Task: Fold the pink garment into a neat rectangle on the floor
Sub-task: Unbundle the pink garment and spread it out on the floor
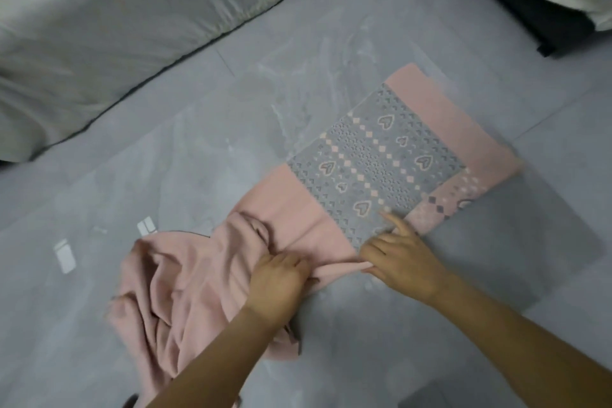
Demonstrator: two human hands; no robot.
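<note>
Floor: I see a grey marbled tile floor (331, 43) filling most of the frame, with a pale grey bedding bulk (99, 26) at upper left.
Garment: the soft pink knit garment with a grey heart-patterned band (374, 162) lies on the floor, centre to right of the frame.
Long axis: it runs diagonally, flat and smooth toward upper right, bunched and rumpled at lower left (the untidy end is the nearer one).
Left hand (278, 278): clenched on a gather of pink cloth at the middle, next to the rumpled half.
Right hand (404, 262): pinching the near edge fold, index finger pressed on the patterned band.
Nearer hand: I judge the left, so it should spread the crumpled end before the next fold.
Small bits: white rectangular scraps (64, 255) on the floor at left, apart from the garment.
</note>
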